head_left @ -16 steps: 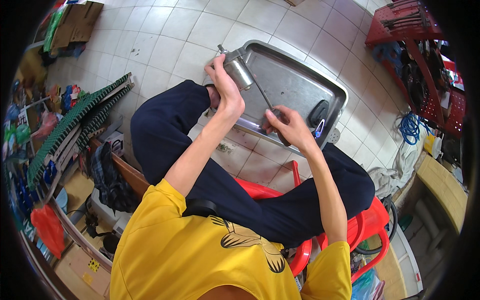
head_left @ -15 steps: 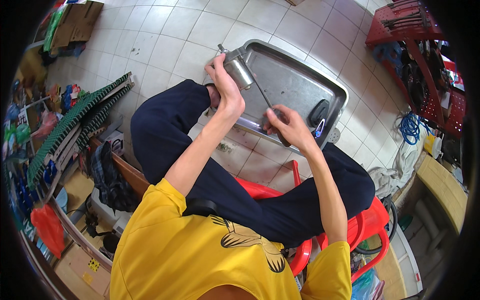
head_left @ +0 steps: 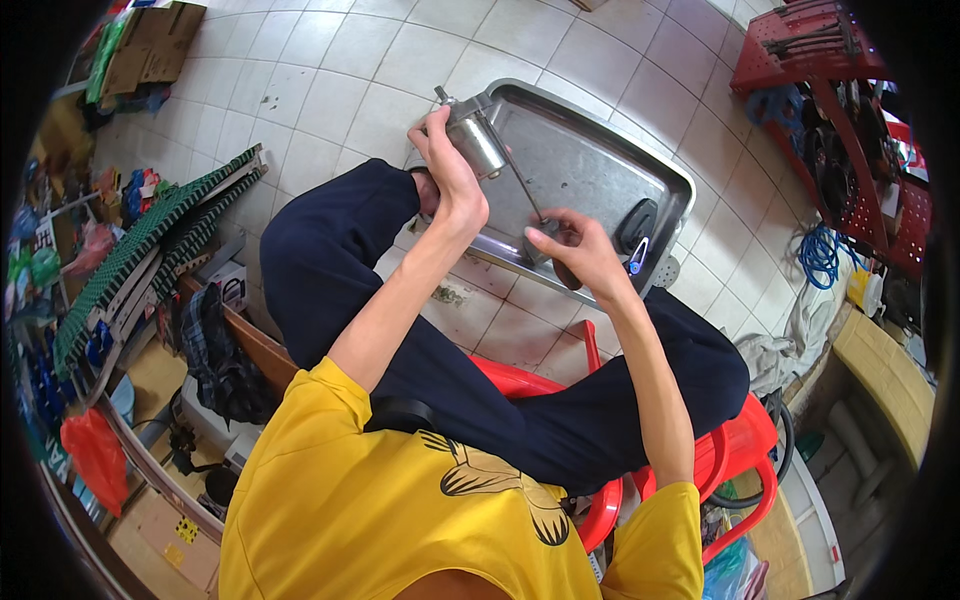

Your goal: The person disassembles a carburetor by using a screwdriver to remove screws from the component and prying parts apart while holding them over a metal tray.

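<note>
My left hand (head_left: 445, 165) is closed on a silvery metal cylindrical motor-like part (head_left: 477, 143), held over the upper left of a steel tray (head_left: 610, 152). A thin metal rod (head_left: 522, 184) runs from the part's upper end down to a dark handle at my right hand (head_left: 580, 247), whose fingers are curled round that handle. Whether the rod's tip is fixed to the part I cannot tell. A black oval object (head_left: 638, 223) and a small blue-and-silver item (head_left: 635, 266) lie at the tray's right end, beside my right hand.
My legs rest on either side below the tray, with a red plastic chair (head_left: 740, 445) under me. A red perforated rack (head_left: 820, 75) with tools and a blue coiled hose (head_left: 820, 255) are at right. Folded green chequered items (head_left: 150, 245), cardboard (head_left: 155, 45) and clutter line the left.
My right hand's thumb and fingers have shifted slightly left on the handle. My left hand and the metal part are almost where they were.
</note>
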The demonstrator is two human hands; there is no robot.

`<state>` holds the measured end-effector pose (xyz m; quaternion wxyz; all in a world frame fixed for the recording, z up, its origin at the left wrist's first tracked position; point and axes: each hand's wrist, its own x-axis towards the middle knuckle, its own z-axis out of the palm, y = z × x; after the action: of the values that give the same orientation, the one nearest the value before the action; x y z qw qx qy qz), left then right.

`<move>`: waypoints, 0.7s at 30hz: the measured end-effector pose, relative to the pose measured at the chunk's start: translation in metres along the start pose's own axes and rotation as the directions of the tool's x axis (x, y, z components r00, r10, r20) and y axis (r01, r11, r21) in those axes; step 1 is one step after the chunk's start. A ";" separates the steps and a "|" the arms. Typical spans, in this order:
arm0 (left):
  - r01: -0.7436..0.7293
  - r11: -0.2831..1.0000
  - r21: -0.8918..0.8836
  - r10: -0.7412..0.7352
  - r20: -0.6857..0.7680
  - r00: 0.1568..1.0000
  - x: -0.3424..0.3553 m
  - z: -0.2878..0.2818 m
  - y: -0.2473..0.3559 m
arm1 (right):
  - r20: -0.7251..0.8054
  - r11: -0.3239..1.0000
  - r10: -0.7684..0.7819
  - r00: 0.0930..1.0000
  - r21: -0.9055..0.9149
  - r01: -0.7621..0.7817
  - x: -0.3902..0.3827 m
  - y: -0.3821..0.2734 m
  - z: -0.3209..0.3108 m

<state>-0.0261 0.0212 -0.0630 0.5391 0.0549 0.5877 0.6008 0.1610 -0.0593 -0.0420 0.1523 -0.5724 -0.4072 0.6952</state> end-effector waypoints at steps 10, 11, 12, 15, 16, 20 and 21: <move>0.012 1.000 0.017 -0.012 0.011 1.000 -0.001 0.000 0.001 | 0.014 0.976 -0.030 0.999 0.215 0.026 -0.005 0.000 0.009; 0.016 1.000 0.008 -0.016 0.028 0.999 0.002 -0.002 0.001 | 0.006 0.976 -0.054 0.999 0.211 0.052 -0.003 0.003 0.010; 0.020 1.000 -0.002 -0.019 0.046 0.999 0.004 -0.004 0.000 | -0.002 0.975 -0.079 0.997 0.207 0.078 0.001 0.010 0.010; 0.008 1.000 0.001 -0.008 0.008 1.000 0.001 -0.001 -0.002 | -0.091 0.996 -0.085 0.992 0.011 0.087 0.002 0.012 0.002; 0.001 1.000 0.003 -0.001 0.014 1.000 0.005 -0.005 -0.005 | -0.126 0.994 -0.086 0.988 -0.085 0.076 0.002 0.009 -0.001; -0.003 1.000 -0.013 0.003 0.023 1.000 0.010 -0.012 -0.012 | -0.083 0.991 -0.042 0.996 -0.128 0.031 0.003 0.000 -0.007; 0.001 1.000 -0.020 0.000 0.034 0.999 0.009 -0.012 -0.013 | -0.097 0.984 -0.075 0.992 -0.169 0.058 0.003 0.001 -0.006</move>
<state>-0.0305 0.0168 -0.0816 0.5496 0.0595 0.5724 0.6057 0.1657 -0.0557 -0.0444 0.1484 -0.6043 -0.4741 0.6230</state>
